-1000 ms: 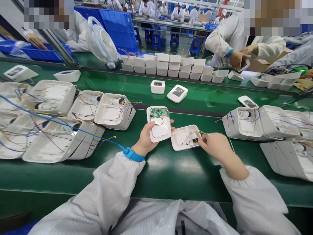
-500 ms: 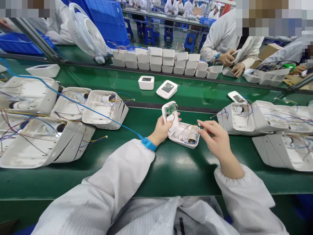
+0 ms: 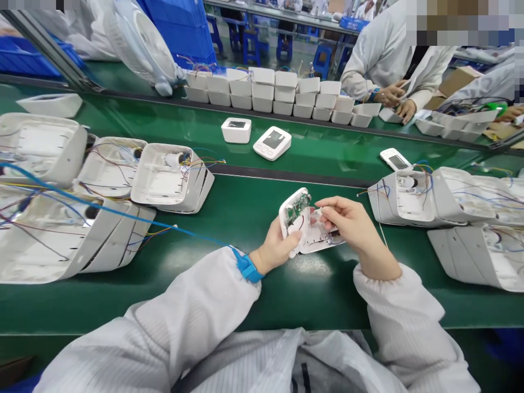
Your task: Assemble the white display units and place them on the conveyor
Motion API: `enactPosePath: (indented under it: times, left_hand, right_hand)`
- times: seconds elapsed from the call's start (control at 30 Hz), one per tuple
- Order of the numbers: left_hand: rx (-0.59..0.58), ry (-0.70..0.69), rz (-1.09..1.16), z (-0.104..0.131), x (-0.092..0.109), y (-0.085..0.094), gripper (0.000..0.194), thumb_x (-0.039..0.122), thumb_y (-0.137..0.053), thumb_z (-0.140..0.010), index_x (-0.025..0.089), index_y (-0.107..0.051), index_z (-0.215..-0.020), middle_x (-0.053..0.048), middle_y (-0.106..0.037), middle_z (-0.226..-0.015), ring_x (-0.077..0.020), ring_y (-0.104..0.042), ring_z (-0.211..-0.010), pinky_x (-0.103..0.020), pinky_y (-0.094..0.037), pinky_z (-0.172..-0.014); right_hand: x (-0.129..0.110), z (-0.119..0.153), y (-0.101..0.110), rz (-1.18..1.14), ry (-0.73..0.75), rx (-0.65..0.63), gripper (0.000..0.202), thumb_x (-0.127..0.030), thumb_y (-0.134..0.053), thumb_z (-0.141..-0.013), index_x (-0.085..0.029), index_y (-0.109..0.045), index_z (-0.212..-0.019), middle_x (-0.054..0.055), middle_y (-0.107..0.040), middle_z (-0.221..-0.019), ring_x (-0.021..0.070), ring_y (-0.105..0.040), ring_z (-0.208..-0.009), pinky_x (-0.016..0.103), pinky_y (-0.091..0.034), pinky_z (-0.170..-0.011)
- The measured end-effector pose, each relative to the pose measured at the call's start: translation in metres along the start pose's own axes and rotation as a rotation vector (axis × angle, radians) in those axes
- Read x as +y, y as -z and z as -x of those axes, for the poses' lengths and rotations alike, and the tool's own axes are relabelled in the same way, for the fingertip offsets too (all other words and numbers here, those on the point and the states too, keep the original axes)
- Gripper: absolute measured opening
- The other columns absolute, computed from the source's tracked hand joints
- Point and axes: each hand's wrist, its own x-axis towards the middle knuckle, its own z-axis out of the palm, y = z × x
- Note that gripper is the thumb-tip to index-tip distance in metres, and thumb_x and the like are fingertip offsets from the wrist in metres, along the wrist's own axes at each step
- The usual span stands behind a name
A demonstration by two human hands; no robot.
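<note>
1. Two bare hands work close together over the green bench [image 3: 245,300]. Left hand [image 3: 278,246]: closed around a white casing half [image 3: 295,225], thumb on its inner side, the half tilted up with its circuit board [image 3: 298,206] showing.
2. Right hand [image 3: 347,221]: fingers curled, their tips drawn near one another just beside the board; whether they pinch a wire or plug is too small to tell.
3. A second casing half [image 3: 313,245] lies open side up on the bench, below both hands and partly hidden by the right one.
4. Around the left wrist sits a blue strap [image 3: 249,268], its blue cord [image 3: 151,221] running off to the left. Both sleeves are white.
5. Left along the bench, nested white shells [image 3: 192,194] stand open, with coloured wires trailing from them; more open shells [image 3: 382,202] stand at the right.
6. Beyond the dark rail, two white devices with screens [image 3: 273,143] sit near each other; a third device [image 3: 396,160] leans at the right.
7. Farther out is a stacked row of white boxes [image 3: 262,90], with a fan [image 3: 143,46] at its left and a co-worker [image 3: 385,52] in white at its right, hands on a white part.
</note>
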Motion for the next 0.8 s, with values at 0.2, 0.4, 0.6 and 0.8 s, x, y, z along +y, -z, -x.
enactPosePath:
  times: [0.2, 0.4, 0.6, 0.8]
  left_hand:
    - [-0.007, 0.061, 0.1, -0.004, 0.006, 0.001, 0.056, 0.042, -0.077, -0.071, 0.018, -0.065, -0.121, -0.013, -0.069, -0.119, -0.0355, -0.063, -0.113, -0.05, -0.05, -0.099]
    - [-0.027, 0.089, 0.094, -0.004, 0.007, 0.004, 0.052, 0.043, -0.076, -0.071, 0.016, -0.069, -0.115, -0.013, -0.072, -0.111, -0.0365, -0.065, -0.109, -0.051, -0.05, -0.098]
    - [-0.013, 0.067, 0.054, -0.005, 0.007, 0.005, 0.052, 0.041, -0.077, -0.071, 0.019, -0.067, -0.118, -0.01, -0.069, -0.119, -0.034, -0.063, -0.113, -0.047, -0.049, -0.101]
    - [-0.031, 0.067, -0.025, -0.004, 0.001, 0.008, 0.054, 0.041, -0.078, -0.071, 0.018, -0.065, -0.118, -0.009, -0.07, -0.115, -0.0315, -0.063, -0.108, -0.047, -0.048, -0.1]
  right_hand:
    - [0.008, -0.002, -0.012, 0.405, 0.133, 0.24, 0.016, -0.035, -0.067, -0.083, -0.021, -0.07, -0.078, 0.002, -0.074, -0.073, 0.0174, -0.069, -0.068, 0.029, -0.052, -0.064]
    - [0.01, 0.0, -0.009, 0.872, 0.322, 0.222, 0.022, -0.032, -0.054, -0.094, -0.023, -0.074, -0.089, 0.005, -0.075, -0.087, 0.0201, -0.068, -0.08, 0.031, -0.048, -0.072]
    - [0.003, 0.007, -0.014, 0.902, 0.336, 0.17, 0.022, -0.032, -0.052, -0.094, -0.021, -0.068, -0.084, 0.006, -0.073, -0.084, 0.0199, -0.066, -0.078, 0.029, -0.043, -0.067]
    - [-0.002, 0.013, -0.022, 0.644, 0.309, 0.111, 0.021, -0.036, -0.056, -0.091, -0.021, -0.066, -0.08, 0.002, -0.071, -0.076, 0.0156, -0.063, -0.068, 0.026, -0.044, -0.063]
